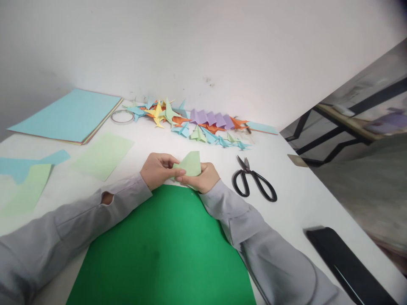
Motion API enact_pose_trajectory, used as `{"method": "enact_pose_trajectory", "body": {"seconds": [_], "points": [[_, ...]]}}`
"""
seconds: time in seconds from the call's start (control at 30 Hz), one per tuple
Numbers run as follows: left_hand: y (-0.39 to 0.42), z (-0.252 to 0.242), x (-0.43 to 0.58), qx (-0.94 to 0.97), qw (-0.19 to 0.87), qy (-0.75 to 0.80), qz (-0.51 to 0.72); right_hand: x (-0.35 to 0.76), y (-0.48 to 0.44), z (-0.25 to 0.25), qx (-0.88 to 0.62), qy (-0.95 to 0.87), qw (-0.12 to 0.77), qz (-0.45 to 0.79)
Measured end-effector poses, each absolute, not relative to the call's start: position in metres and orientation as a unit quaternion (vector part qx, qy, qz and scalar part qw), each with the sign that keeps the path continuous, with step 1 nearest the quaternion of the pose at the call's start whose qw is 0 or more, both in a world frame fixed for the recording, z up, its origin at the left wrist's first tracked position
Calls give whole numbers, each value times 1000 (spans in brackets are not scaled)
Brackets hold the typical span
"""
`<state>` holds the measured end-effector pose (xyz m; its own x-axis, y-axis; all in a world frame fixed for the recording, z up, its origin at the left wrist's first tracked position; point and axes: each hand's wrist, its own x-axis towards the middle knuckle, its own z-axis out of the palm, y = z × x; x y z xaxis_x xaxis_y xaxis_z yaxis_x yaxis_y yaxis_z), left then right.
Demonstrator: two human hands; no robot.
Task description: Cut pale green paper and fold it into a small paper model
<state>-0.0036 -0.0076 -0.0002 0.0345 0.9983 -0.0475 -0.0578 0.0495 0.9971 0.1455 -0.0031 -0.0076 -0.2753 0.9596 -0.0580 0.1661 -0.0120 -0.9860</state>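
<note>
A small folded piece of light green paper is held up between both hands, just past the far edge of a green sheet. My left hand pinches its left lower corner between thumb and fingers. From the right, my right hand grips the lower right part, its thumb along the bottom edge and its other fingers mostly hidden behind the paper. The two thumbs nearly meet at the paper's lower edge.
Folded paper figures line the wall. Coloured sheets and a tape roll lie at the back left, loose green paper nearer. Black scissors lie on the right, a black case at the front right.
</note>
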Motion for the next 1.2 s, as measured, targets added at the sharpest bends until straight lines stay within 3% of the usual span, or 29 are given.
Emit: {"method": "enact_pose_trajectory", "body": {"seconds": [0.2, 0.63, 0.83, 1.0, 1.2], "points": [[-3, -4, -6, 387, 563, 460, 567, 144, -4, -7, -448, -599, 407, 524], [-4, -3, -8, 474, 527, 480, 517, 146, 5, -13, -438, -493, 506, 556], [-7, -1, -9, 511, 562, 452, 468, 145, -4, -18, -429, -621, 418, 506], [-6, -1, -11, 515, 641, 410, 395, 154, -3, -17, -406, -668, 382, 493], [-2, -6, -13, 554, 644, 367, 378, 156, -1, -17, -351, -710, 360, 492]]}}
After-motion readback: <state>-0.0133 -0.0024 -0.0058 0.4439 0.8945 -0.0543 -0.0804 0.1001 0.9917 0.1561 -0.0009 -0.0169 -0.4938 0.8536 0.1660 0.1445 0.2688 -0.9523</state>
